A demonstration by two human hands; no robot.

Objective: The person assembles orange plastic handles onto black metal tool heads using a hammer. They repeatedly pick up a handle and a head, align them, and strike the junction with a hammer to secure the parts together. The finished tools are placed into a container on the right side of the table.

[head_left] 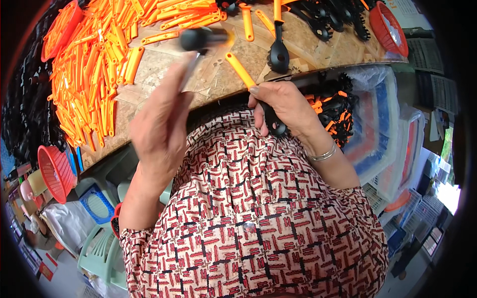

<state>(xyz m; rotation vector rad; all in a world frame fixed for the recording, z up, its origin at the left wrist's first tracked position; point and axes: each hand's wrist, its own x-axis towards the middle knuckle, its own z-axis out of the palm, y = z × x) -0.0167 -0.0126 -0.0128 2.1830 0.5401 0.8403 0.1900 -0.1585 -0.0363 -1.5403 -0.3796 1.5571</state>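
Orange-handled utensil (240,72), smooth plastic, black bowl (272,117) — right grip (282,102) pinching it, left grip (161,116) closed round blurred hammer (195,38)

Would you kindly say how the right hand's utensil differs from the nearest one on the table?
The held utensil is in the right hand; the resting utensil lies on the table. The held utensil slants, partly covered; the resting utensil runs nearly straight away, its head uncovered. Both pair orange handles with black heads.
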